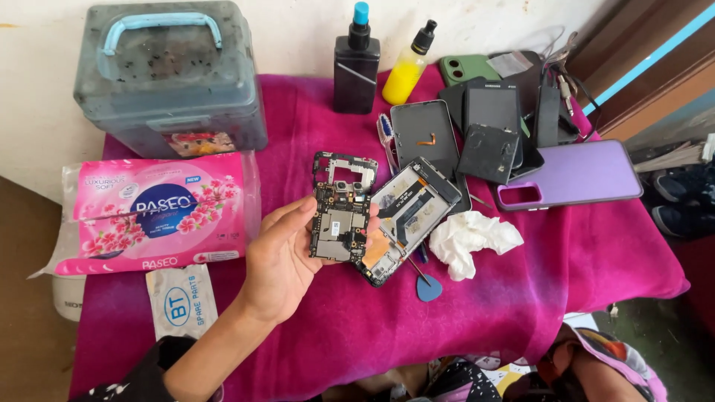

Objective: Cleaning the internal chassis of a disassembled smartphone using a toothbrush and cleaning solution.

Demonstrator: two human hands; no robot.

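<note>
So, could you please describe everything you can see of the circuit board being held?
The circuit board is a small, dark, roughly rectangular phone mainboard with silvery metal shields and two round camera modules near its top edge. It stands nearly upright, face to the camera, pinched in the left hand, thumb at its left edge and fingertips at its right. It hangs above the pink cloth, beside an opened phone body.

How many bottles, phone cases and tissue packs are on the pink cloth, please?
Bottles: 2, black and yellow
Phone cases: 2, purple and green
Tissue packs: 1
Total: 5
</note>
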